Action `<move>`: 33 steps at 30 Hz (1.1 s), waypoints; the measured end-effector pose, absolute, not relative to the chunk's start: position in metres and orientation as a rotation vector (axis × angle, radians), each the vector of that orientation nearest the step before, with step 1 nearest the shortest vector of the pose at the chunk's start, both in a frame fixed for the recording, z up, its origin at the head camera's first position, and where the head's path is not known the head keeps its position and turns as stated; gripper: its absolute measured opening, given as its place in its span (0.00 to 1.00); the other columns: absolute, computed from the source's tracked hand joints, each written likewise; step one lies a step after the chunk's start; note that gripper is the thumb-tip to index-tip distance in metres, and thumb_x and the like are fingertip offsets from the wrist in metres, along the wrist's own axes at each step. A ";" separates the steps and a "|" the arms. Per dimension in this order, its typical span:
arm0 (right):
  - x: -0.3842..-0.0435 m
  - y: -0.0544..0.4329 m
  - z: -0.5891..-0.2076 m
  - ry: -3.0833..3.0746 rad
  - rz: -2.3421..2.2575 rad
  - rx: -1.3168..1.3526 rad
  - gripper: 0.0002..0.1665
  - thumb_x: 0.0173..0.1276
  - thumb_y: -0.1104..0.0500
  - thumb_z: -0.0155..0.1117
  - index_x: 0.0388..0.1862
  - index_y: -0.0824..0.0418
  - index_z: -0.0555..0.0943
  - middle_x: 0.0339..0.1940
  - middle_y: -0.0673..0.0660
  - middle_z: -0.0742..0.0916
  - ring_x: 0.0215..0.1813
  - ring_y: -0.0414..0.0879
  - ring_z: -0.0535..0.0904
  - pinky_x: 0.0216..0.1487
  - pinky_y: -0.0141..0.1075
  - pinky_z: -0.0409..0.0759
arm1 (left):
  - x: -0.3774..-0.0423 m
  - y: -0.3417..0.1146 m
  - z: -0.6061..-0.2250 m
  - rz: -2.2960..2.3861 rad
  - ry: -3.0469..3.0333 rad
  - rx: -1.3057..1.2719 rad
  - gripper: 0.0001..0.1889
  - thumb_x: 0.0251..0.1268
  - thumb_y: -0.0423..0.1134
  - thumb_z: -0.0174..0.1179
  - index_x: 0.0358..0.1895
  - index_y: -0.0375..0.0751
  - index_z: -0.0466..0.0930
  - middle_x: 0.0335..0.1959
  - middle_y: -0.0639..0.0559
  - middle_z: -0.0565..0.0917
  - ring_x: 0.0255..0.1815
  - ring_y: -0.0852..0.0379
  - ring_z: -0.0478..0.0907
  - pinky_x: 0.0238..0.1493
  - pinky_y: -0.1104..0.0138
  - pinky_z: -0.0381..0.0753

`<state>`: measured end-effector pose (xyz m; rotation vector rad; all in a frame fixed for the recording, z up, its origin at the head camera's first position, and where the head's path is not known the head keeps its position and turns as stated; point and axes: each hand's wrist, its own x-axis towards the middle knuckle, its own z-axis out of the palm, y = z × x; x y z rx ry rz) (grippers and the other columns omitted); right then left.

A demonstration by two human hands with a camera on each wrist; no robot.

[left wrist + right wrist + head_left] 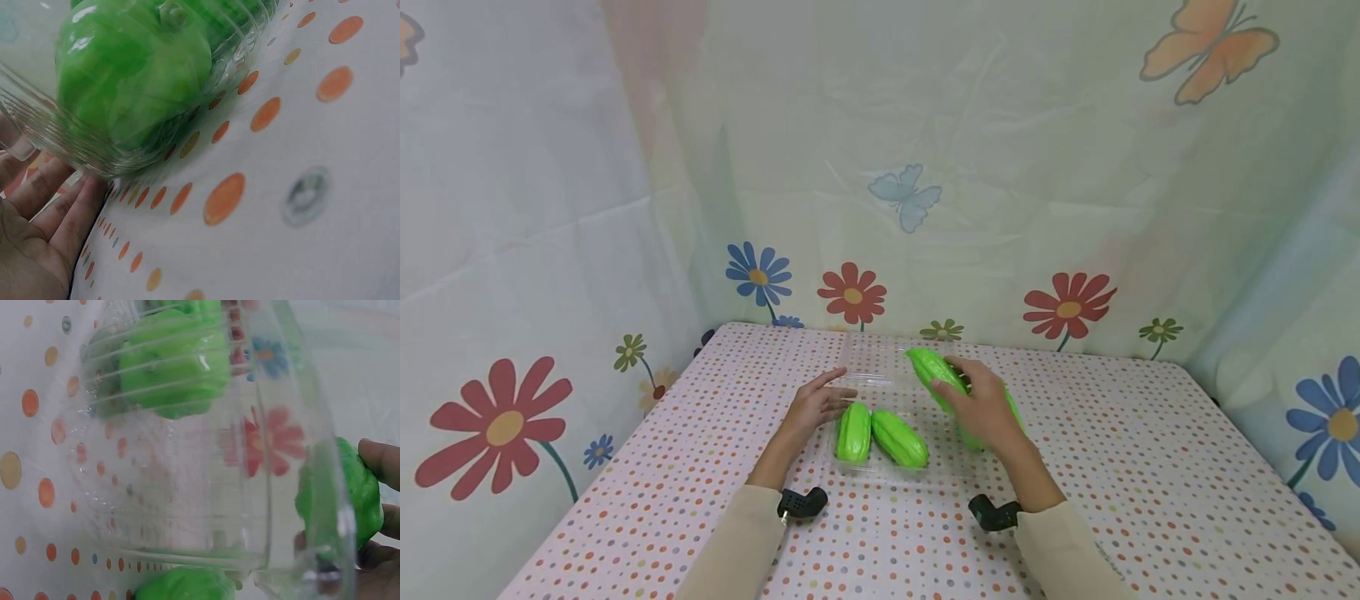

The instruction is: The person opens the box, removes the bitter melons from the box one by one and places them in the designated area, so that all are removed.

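Note:
A clear plastic box (943, 467) lies on the table with its clear lid (876, 354) folded open at the back. Inside, on the left, sit two bright green ridged gourds, one upright in view (853, 433) and one slanted (900, 439). My right hand (988, 404) grips another green ridged gourd (934, 375) over the box's right part, its pointed tip toward the back left. A further gourd (973, 437) lies partly hidden under that hand, outside the box wall. My left hand (808, 408) has its fingers extended at the left wall; in the left wrist view the fingertips (90, 194) meet the box's lower edge.
A dotted cloth (1112, 467) covers the table. Printed curtains (985, 233) with flowers and butterflies rise at the back and both sides. Each wrist wears a small black camera, the left one (802, 503) and the right one (994, 512) both near the box's front.

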<state>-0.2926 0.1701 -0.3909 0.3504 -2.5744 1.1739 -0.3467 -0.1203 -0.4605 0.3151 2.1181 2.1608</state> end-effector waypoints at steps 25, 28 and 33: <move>-0.289 0.202 -0.380 -2.572 1.207 0.120 0.37 0.75 0.50 0.63 0.74 0.68 0.68 0.62 0.71 0.79 0.61 0.64 0.77 0.58 0.56 0.79 | -0.344 -0.119 -0.458 2.154 2.116 0.321 0.27 0.76 0.33 0.45 0.77 0.39 0.65 0.60 0.34 0.82 0.60 0.40 0.81 0.65 0.51 0.77; -0.290 0.208 -0.379 -2.575 1.207 0.089 0.37 0.75 0.49 0.63 0.75 0.68 0.68 0.62 0.71 0.79 0.62 0.64 0.77 0.59 0.56 0.79 | -0.344 -0.119 -0.458 2.149 2.121 0.316 0.27 0.76 0.33 0.45 0.77 0.40 0.65 0.60 0.34 0.82 0.60 0.40 0.81 0.65 0.51 0.78; -0.292 0.217 -0.378 -2.577 1.200 0.017 0.37 0.75 0.50 0.63 0.75 0.68 0.68 0.63 0.71 0.79 0.62 0.65 0.76 0.61 0.57 0.77 | -0.343 -0.119 -0.457 2.142 2.137 0.309 0.28 0.75 0.33 0.44 0.77 0.40 0.65 0.60 0.35 0.83 0.60 0.41 0.82 0.64 0.54 0.79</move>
